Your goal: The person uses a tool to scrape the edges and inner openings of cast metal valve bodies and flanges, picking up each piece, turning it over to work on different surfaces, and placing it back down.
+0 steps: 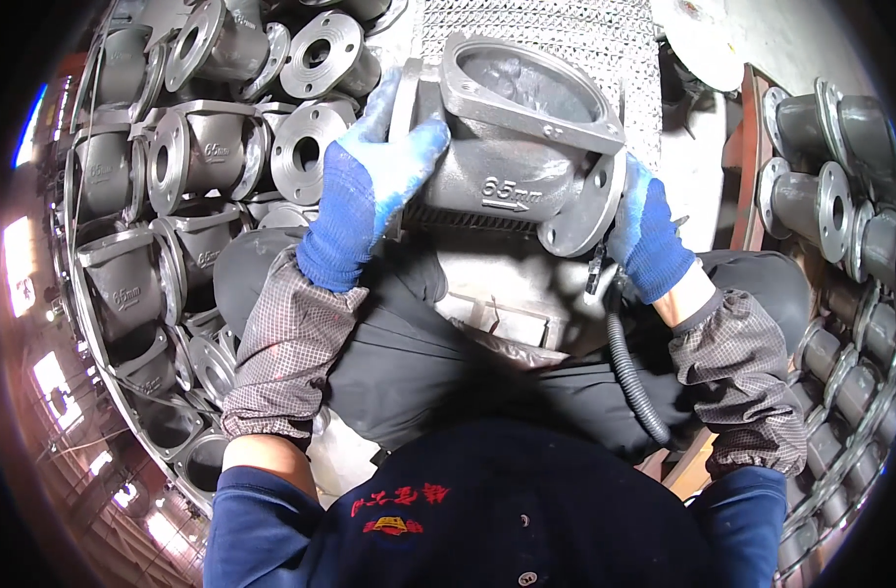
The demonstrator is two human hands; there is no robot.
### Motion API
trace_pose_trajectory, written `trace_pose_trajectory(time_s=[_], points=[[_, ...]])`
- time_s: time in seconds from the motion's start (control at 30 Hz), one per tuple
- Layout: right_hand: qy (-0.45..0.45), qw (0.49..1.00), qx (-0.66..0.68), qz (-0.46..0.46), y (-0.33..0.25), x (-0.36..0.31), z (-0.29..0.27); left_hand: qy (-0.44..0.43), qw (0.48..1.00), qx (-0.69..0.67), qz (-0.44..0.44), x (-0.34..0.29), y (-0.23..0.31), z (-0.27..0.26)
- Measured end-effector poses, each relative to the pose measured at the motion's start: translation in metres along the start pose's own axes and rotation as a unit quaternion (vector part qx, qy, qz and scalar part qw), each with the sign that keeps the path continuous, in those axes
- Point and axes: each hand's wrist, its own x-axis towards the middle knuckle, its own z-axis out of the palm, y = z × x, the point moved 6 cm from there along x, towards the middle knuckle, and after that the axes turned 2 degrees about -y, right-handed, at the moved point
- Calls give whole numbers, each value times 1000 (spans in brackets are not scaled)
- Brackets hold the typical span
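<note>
Between my hands is a grey cast-metal valve body (507,162) with round end flanges, raised lettering and an arrow on its near side. Its wide oval opening faces up and shows a rough grey inside. My left hand (384,162), in a blue and white glove, grips the left flange, thumb toward the body and fingers partly hidden behind it. At the right flange (590,206) my gloved right hand (652,230) holds on from the outer side, its fingertips mostly hidden. The body is over a textured metal surface (536,22); their contact is hidden.
Many similar flanged castings (208,152) are stacked at the left, behind a thin wire or rim. More flanged pieces (811,206) stand at the right beside a rusty upright frame (749,157). A black corrugated hose (632,377) hangs near my right knee.
</note>
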Motion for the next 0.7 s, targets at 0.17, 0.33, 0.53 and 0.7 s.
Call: trace_pose_trajectory(time_s=[0.17, 0.33, 0.53, 0.7], points=[[-76, 955, -259, -124, -5, -23, -5, 20, 984, 171, 52, -21, 18, 4], [-123, 936, -296, -145, 7, -36, -16, -21, 975, 182, 128, -42, 36, 18], [-47, 997, -37, -43, 14, -41, -15, -24, 972, 182, 145, -58, 44, 21], [-51, 995, -74, -43, 14, -34, -19, -12, 979, 165, 117, -52, 36, 20]])
